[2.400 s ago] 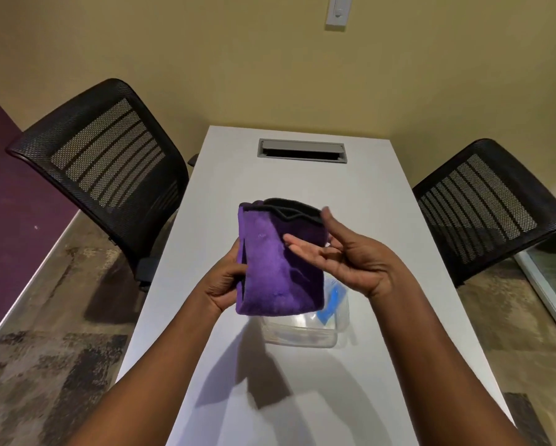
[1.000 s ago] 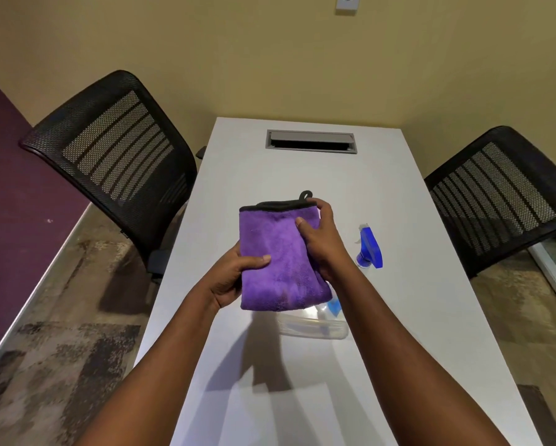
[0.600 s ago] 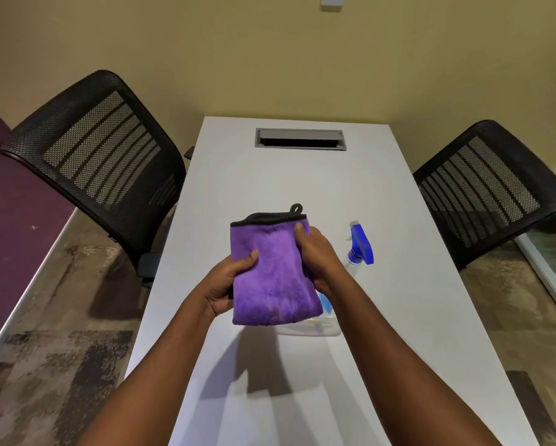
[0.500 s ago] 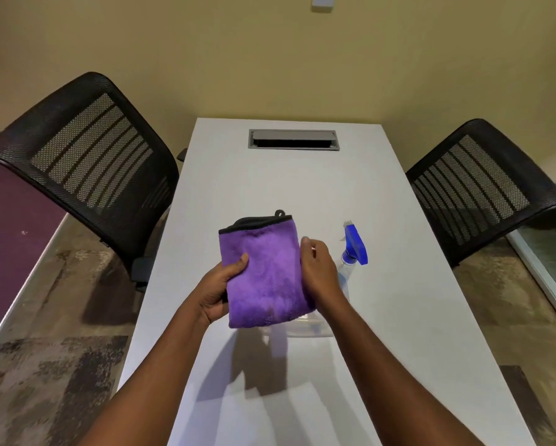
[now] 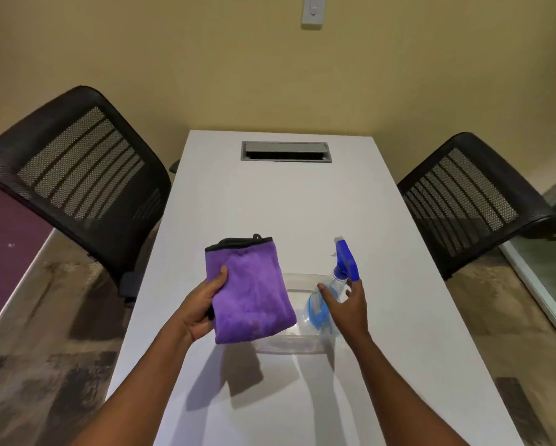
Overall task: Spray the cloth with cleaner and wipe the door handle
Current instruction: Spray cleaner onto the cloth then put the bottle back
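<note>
My left hand holds a folded purple cloth with a black trim edge, raised above the white table. A clear spray bottle with a blue trigger head stands in a clear plastic container to the right of the cloth. My right hand is at the bottle's neck with fingers spread, right against it but not closed around it. No door handle is in view.
Two black mesh office chairs flank the table, one at the left, one at the right. A grey cable slot sits in the table's far end. A white wall switch hangs above.
My right hand let go of the cloth and moved right to the spray bottle. The left hand alone now holds the cloth.
</note>
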